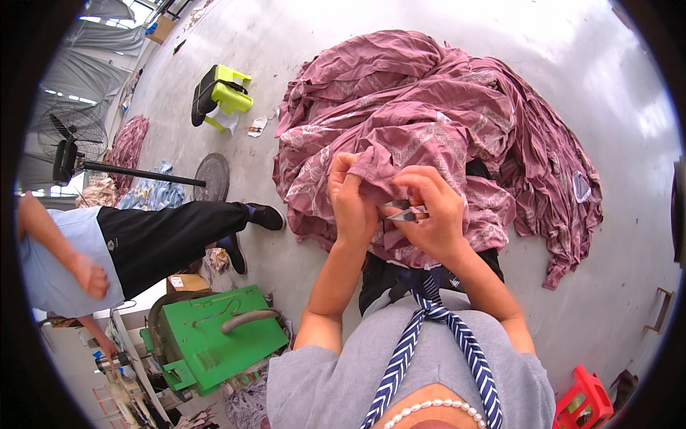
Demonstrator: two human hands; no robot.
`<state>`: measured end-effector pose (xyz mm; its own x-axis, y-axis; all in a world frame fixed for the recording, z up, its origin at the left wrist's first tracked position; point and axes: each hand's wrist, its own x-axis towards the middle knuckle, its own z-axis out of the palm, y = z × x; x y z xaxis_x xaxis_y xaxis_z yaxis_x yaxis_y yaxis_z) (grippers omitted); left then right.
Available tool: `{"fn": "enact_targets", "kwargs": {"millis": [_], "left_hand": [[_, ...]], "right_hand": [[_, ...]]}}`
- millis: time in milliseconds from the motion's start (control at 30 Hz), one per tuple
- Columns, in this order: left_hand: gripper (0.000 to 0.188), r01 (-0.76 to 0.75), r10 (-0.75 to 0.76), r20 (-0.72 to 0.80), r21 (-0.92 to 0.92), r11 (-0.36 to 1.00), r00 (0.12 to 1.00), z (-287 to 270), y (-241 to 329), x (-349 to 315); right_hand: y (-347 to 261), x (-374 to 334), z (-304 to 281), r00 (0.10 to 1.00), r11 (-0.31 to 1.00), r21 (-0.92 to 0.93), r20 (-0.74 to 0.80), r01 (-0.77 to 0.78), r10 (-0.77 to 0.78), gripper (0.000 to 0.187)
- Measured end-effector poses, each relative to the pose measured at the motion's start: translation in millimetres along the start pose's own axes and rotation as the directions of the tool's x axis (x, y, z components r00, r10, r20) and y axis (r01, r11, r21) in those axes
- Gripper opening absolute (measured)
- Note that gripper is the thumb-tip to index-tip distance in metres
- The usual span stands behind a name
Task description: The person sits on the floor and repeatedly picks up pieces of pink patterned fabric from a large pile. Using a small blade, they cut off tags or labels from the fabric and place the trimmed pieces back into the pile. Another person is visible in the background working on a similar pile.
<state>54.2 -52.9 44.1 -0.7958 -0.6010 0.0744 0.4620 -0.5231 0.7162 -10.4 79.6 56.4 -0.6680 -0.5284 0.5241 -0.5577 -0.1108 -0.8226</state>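
Note:
A big heap of dusty-pink patterned fabric lies over my lap and the floor in front of me. My left hand pinches a raised fold of it between thumb and fingers. Close beside it, my right hand holds small metal thread snips in the palm, the pointed blades directed toward the left hand. The right thumb and forefinger are bent near the lifted fold; whether they touch it I cannot tell.
A green machine stands at the lower left beside another person. Farther off are a floor fan, a lime-green stool and blue cloth. A red stool is at the lower right.

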Motion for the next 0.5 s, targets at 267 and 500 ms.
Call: {"fn": "enact_targets", "kwargs": {"millis": [267, 500], "left_hand": [[0.018, -0.228, 0.155, 0.168, 0.703, 0.674, 0.974, 7.0, 39.3, 15.8], [0.033, 0.336, -0.364, 0.035, 0.311, 0.889, 0.931, 21.7, 48.8, 19.8]], "right_hand": [[14.5, 26.2, -32.8, 0.911, 0.787, 0.459, 0.212, -0.413, 0.355, 0.006], [32.3, 39.3, -36.6, 0.906, 0.676, 0.610, 0.198, -0.414, 0.375, 0.012]]}}
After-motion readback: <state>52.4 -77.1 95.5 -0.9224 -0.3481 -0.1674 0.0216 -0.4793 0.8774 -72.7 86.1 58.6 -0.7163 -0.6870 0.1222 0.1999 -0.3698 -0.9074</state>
